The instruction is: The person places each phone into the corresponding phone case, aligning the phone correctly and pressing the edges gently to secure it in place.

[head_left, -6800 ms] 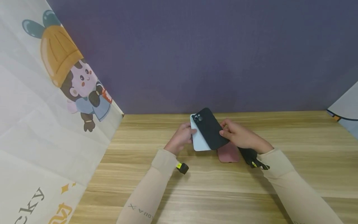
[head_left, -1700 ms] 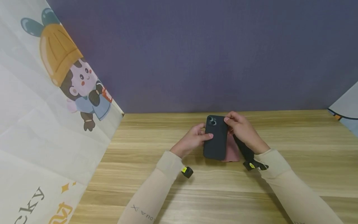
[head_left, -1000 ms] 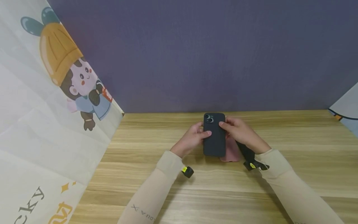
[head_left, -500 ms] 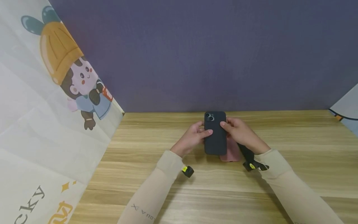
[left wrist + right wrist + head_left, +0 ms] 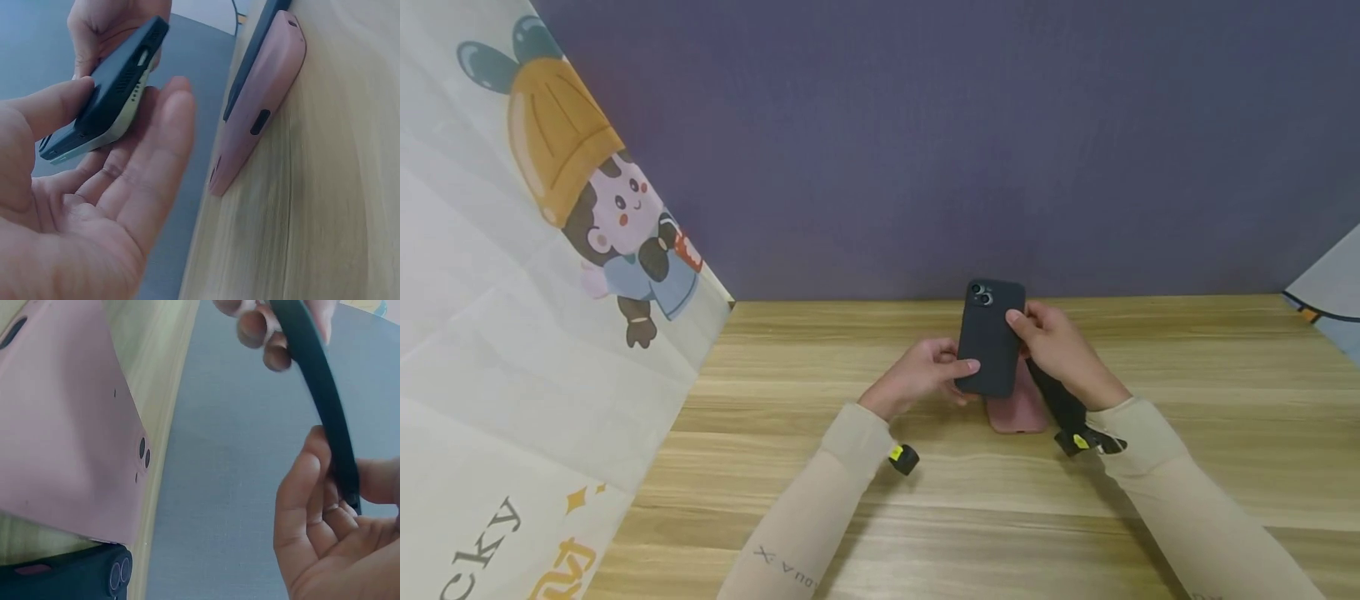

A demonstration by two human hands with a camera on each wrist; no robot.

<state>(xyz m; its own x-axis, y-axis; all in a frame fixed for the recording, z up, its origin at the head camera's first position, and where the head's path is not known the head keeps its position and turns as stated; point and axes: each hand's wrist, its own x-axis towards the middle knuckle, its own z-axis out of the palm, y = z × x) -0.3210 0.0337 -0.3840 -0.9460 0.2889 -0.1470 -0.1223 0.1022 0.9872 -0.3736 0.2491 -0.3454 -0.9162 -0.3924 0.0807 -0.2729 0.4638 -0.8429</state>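
Note:
Both hands hold a phone in a dark case [image 5: 991, 337], its back with camera lenses facing up in the head view. My left hand [image 5: 921, 371] grips the lower left side, thumb on the back, fingers underneath. My right hand [image 5: 1060, 346] pinches the upper right edge with the thumb on top. In the left wrist view, a pale phone edge [image 5: 128, 115] shows along the underside of the dark case. Below it on the table lies a pink phone case [image 5: 1018, 410], partly covered by the held phone. Beside that lies another dark phone case [image 5: 69, 575], mostly hidden by the right arm.
The wooden table [image 5: 970, 517] meets a dark blue-grey panel [image 5: 925, 150] at its far edge. A pale sheet with a cartoon figure [image 5: 625, 208] hangs on the left. A small black wrist camera [image 5: 904, 459] sits beside the left cuff.
Earlier the white phone and dark case were apart, one in each hand; now the case covers the phone's back. In the last half second the phone has moved up and right, tilting slightly.

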